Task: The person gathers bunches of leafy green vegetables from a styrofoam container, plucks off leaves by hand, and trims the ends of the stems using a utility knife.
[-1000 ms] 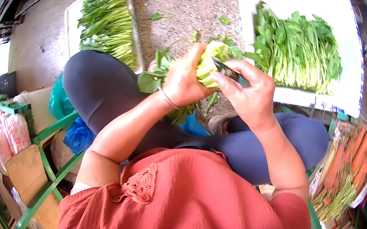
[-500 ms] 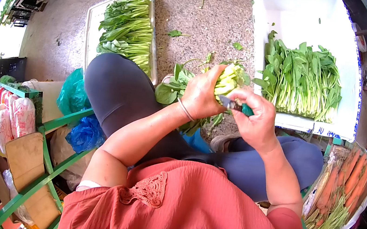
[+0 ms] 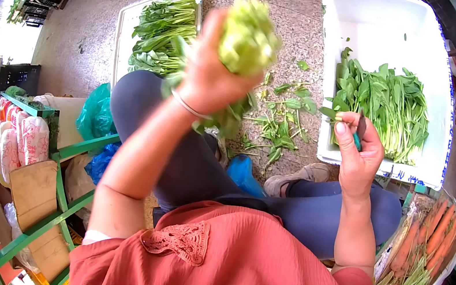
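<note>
My left hand [image 3: 214, 76], smeared by motion, is closed round a bunch of leafy greens [image 3: 248, 37]. Its pale green stem ends point up, and leaves hang below the wrist. Off to the right, my right hand [image 3: 362, 161] grips a small knife with a green handle [image 3: 357, 141], mostly hidden by the fingers. A leafy sprig [image 3: 330, 114] shows at the fingertips of that hand, apparently pinched there. Behind it, a white foam box [image 3: 369, 8] holds many upright leafy stems [image 3: 387, 106].
A white tray [image 3: 123, 40] with rows of greens [image 3: 165, 29] lies at left on the speckled floor. Loose leaves and stems [image 3: 279, 129] are scattered between my feet, near a blue bag [image 3: 245, 174]. Carrots [image 3: 440, 230] stand at right. Green metal bars [image 3: 65, 201] and plastic bags are at left.
My left hand has lifted the bunch up and left, away from the knife. My right hand has moved right with the knife, toward the foam box. Loose leaves on the floor are now uncovered.
</note>
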{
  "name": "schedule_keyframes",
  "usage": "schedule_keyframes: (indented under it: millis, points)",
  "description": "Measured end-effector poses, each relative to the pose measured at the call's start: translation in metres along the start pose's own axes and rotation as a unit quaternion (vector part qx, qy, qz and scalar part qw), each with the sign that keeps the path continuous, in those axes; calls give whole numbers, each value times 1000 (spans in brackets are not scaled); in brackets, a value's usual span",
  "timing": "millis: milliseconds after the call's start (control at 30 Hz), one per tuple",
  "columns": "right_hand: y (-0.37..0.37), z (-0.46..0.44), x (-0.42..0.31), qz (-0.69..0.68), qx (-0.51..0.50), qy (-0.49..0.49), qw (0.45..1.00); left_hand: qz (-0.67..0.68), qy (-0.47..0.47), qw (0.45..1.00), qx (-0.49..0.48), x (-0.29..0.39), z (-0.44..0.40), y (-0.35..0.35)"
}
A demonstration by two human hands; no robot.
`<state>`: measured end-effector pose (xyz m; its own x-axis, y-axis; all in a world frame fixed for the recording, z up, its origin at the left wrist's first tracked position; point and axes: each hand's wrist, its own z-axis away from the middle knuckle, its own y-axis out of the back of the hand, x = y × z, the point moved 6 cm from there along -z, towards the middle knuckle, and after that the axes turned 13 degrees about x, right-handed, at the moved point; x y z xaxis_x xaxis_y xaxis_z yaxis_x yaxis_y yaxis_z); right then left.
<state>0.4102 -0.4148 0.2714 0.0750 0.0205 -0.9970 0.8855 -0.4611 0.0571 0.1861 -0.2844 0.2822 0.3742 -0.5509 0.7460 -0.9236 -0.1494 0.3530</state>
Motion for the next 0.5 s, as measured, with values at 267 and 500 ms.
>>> schedule_keyframes:
  millis: [267,500]
  points:
    - [-6,-11,23,71,24,-76,994,-417,-144,894,-79,-89,-103,61]
    - [-13,-12,43,168,-40,-152,973,-580,-29,704,-410,-250,-44,46]
